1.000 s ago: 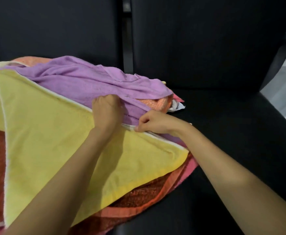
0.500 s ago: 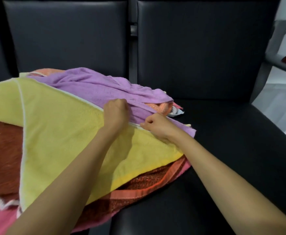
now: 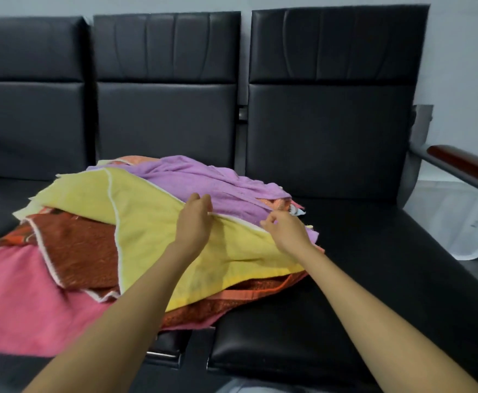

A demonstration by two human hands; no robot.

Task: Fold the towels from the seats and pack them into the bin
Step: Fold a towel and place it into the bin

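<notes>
a yellow towel with a white hem lies on top of a loose heap of towels spread on a row of black padded seats. the left hand pinches the towel's far hem, thumb and curled fingers closed on the cloth. the right hand pinches the same hem just to the right, so the two hands are near each other but apart. a purple towel lies crumpled just beyond that hem, touching it. a rust-brown towel sits under the yellow towel's left side, with a pink towel below it at front left. an orange patterned border shows beneath the near edge. a wood-topped armrest stands at far right.
</notes>
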